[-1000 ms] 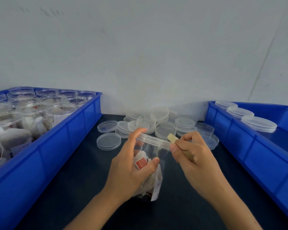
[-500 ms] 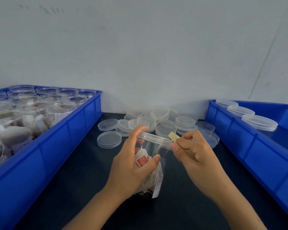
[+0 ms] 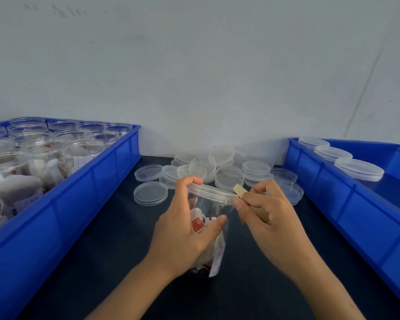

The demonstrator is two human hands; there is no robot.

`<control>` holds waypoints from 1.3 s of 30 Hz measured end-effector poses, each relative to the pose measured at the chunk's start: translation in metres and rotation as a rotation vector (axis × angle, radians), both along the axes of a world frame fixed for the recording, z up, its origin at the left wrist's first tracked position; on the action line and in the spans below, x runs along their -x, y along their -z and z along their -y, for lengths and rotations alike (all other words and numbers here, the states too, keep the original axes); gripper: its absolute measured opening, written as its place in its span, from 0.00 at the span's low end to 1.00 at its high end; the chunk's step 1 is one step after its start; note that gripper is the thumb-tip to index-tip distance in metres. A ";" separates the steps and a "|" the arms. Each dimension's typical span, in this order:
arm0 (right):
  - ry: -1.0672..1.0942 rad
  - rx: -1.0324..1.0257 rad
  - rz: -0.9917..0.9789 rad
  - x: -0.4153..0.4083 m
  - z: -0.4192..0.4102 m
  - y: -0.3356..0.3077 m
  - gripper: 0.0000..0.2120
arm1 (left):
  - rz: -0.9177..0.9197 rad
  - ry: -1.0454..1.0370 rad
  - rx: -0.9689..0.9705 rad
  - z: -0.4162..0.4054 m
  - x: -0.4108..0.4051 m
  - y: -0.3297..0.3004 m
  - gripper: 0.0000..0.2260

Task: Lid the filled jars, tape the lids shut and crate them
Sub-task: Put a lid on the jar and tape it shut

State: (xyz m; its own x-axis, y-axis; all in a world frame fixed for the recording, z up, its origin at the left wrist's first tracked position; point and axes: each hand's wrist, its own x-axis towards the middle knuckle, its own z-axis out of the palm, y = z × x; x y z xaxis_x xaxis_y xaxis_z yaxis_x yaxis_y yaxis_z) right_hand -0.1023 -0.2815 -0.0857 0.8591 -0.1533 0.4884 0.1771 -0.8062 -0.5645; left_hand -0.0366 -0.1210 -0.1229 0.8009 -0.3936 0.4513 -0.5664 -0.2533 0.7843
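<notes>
The head camera looks down at a dark tabletop (image 3: 102, 262) set against a pale grey wall (image 3: 194, 65); at the centre stands a clear plastic jar (image 3: 214, 241) filled with white sachets, one bearing a red label, and a clear lid (image 3: 211, 192) sits on its mouth; the left hand (image 3: 185, 229) grips the jar from the left side, its thumb pressed on the near wall and its fingers curled over the far edge of the lid; the right hand (image 3: 266, 218) pinches a tan strip of tape (image 3: 239, 190) between thumb and fingers, with one end of the strip standing just above the right edge of the lid and the rest running down under the fingers; whether the strip already sticks to the lid cannot be told; behind the jar, near the wall, a loose heap of spare clear lids (image 3: 217, 168) lies on the table, some stacked and some leaning on each other; along the left edge a blue crate (image 3: 79, 204) holds many open jars (image 3: 81, 153) packed with white sachets; along the right edge a second blue crate (image 3: 333, 192) holds three lidded jars (image 3: 358, 168) in a row against its far wall.
</notes>
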 end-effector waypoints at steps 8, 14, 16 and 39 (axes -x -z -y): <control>-0.054 0.024 -0.009 0.002 -0.001 -0.001 0.15 | -0.008 -0.049 -0.039 0.003 -0.001 -0.001 0.34; -0.071 0.035 -0.001 0.003 0.001 -0.001 0.17 | -0.018 -0.072 -0.036 0.004 -0.002 -0.002 0.32; -0.065 0.064 0.006 0.003 0.001 -0.001 0.17 | -0.022 -0.079 -0.030 0.004 -0.001 -0.003 0.32; 0.010 0.249 0.038 0.005 0.005 -0.004 0.21 | -0.006 -0.122 -0.083 0.004 0.002 -0.007 0.32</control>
